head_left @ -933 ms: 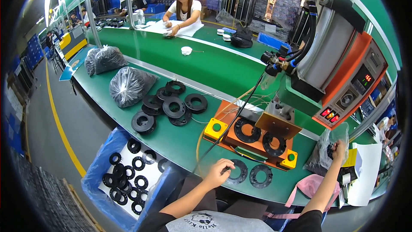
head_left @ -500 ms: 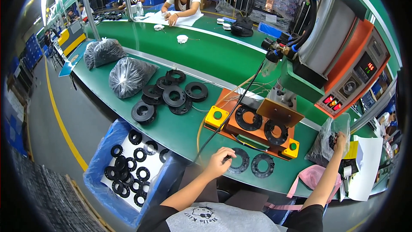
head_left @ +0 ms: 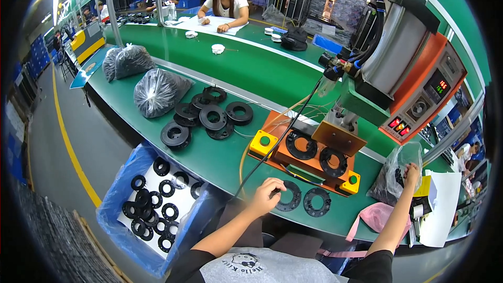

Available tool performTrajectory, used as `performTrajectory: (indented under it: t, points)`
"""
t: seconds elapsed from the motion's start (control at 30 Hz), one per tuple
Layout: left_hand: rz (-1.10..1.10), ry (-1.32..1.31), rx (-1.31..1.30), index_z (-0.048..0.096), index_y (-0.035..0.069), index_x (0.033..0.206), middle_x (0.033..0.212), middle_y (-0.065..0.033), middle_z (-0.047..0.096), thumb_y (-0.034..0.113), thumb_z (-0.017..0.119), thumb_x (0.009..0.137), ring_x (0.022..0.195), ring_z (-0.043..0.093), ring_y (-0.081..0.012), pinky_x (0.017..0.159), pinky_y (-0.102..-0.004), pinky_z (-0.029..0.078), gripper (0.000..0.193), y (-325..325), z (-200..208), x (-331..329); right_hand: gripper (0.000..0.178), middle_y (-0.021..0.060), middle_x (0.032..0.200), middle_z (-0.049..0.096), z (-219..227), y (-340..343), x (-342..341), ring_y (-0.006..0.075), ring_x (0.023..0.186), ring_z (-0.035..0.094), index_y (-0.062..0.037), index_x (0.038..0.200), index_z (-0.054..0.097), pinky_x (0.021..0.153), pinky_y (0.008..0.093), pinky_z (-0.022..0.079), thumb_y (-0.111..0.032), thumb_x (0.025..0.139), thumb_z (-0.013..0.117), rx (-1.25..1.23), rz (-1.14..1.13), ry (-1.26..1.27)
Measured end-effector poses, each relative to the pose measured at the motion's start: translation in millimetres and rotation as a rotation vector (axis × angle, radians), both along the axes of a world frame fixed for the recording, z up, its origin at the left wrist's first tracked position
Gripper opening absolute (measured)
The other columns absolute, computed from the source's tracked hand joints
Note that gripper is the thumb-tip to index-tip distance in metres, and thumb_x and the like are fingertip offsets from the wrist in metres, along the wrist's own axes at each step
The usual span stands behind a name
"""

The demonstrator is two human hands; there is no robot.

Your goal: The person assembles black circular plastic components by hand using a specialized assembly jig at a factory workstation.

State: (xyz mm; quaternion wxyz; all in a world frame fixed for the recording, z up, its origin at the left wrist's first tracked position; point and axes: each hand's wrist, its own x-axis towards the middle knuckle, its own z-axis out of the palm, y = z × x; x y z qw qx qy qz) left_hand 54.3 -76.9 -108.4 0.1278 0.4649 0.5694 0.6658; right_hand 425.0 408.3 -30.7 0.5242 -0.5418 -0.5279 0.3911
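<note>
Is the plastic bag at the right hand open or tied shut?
Open: the plastic bag's clear film stands up loose with no knot showing, and the right hand is at its mouth.

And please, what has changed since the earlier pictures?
A second white round piece now lies on the green belt, near the co-worker, whose hands have moved apart. The right hand remains at the clear bag, the left hand beside a black ring.
</note>
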Motion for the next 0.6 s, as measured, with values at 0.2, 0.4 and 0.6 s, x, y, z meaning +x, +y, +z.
performTrajectory:
  t: [0.2,0.4,0.6]
  points:
    - [0.049,0.009,0.070,0.058,0.000,0.081,0.088,-0.0116,0.059,-0.007,0.053,0.066,0.095,0.055,-0.0270,0.083,-0.0340,0.043,0.017,5,-2,1,0.026,0.0036,0.075,0.058,20,-28,-14,0.0084,0.044,0.042,-0.0031,0.107,0.052,0.036,0.0210,0.031,-0.009,0.082,0.045,-0.002,-0.044,-0.018]
    - [0.260,0.020,0.176,0.057,0.002,0.083,0.087,-0.0102,0.060,-0.006,0.055,0.067,0.092,0.055,-0.0275,0.084,-0.0362,0.043,0.018,2,-6,1,0.023,0.0037,0.076,0.057,55,-131,-27,0.0071,0.036,0.031,-0.0020,0.105,0.052,0.034,0.0218,0.022,-0.012,0.085,0.046,-0.028,0.369,0.326]
    - [0.192,0.138,0.283,0.054,0.000,0.087,0.085,-0.0125,0.058,-0.008,0.055,0.071,0.084,0.056,-0.0262,0.076,-0.0334,0.045,0.019,2,24,26,0.009,0.0055,0.073,0.055,50,-258,-50,0.0066,0.037,0.031,-0.0045,0.086,0.052,0.035,0.0201,0.023,-0.012,0.081,0.049,-0.168,0.750,0.516]
